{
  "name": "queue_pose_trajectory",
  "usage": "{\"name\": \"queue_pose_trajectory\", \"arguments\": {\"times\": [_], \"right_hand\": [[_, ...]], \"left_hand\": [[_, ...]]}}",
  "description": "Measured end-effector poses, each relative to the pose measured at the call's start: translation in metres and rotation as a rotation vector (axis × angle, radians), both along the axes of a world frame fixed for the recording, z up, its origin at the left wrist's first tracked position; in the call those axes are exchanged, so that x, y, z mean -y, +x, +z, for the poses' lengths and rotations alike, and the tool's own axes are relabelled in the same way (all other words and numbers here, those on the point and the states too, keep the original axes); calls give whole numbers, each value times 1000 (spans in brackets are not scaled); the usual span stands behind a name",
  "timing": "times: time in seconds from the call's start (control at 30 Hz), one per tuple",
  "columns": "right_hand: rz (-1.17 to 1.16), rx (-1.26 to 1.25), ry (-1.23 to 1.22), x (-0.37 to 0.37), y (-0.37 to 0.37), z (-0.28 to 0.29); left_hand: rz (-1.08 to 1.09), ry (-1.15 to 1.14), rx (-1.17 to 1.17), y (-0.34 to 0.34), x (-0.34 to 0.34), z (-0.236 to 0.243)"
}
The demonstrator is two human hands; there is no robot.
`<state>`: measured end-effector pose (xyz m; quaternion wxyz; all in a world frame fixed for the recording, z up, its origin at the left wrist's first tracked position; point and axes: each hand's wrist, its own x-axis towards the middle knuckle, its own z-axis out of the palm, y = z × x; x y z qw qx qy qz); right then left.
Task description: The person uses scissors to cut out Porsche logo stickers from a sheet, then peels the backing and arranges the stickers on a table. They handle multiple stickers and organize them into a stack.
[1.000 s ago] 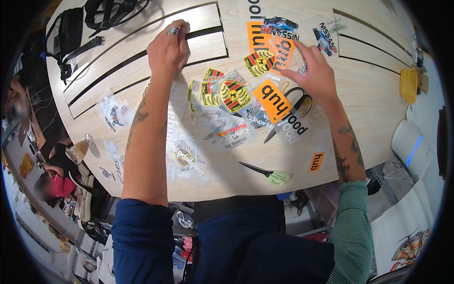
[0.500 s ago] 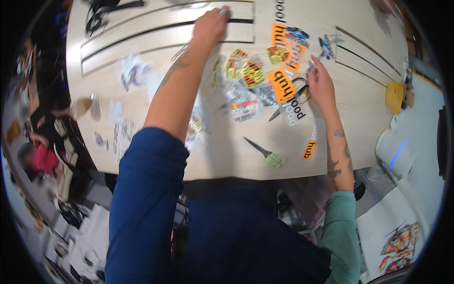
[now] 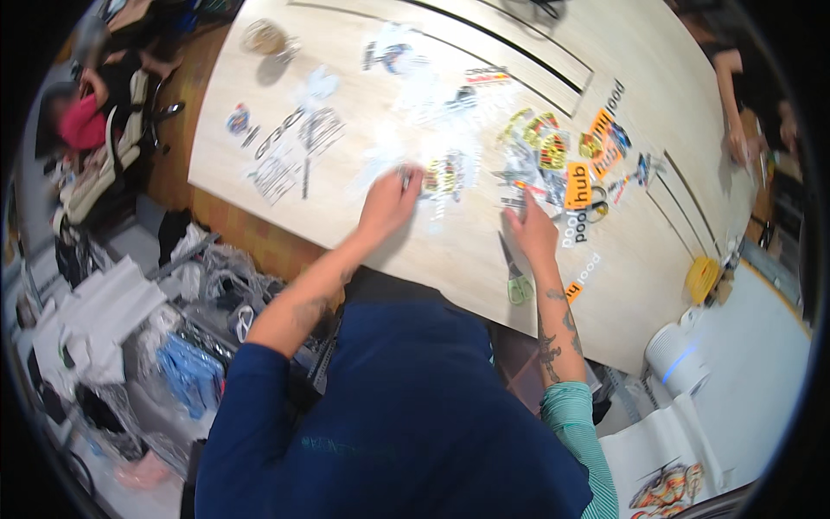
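Yellow crest decal (image 3: 444,176) lying flat on the table (image 3: 458,259), presumably so its print shows; left hand (image 3: 393,201) just beside it, right hand (image 3: 533,229) near the scissors (image 3: 517,281), handles bodyward, perhaps for easy reach. Each grip's hold? Can't tell!

Stickers (image 3: 577,186) spread over the tabletop (image 3: 467,251), scissors (image 3: 519,290) just left of the right forearm (image 3: 549,303), cup (image 3: 264,37) toward the far left, basket (image 3: 703,279) at the right edge

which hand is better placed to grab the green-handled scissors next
Likely the right hand: the green-handled scissors lie close beside its wrist. The left hand is farther off, near a yellow crest sticker. Whether either holds anything is unclear.
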<state>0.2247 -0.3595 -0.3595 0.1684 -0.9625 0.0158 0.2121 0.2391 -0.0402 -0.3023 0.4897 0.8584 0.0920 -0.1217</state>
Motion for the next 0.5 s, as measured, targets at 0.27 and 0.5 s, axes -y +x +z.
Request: {"name": "queue_pose_trajectory", "arguments": {"times": [0.27,0.5], "right_hand": [[43,-215,115,-72,-96,40],[-55,-390,357,-143,-166,15]], "left_hand": [[83,-101,-407,-188,-90,-5],[335,197,-128,-91,-169,-23]]}}
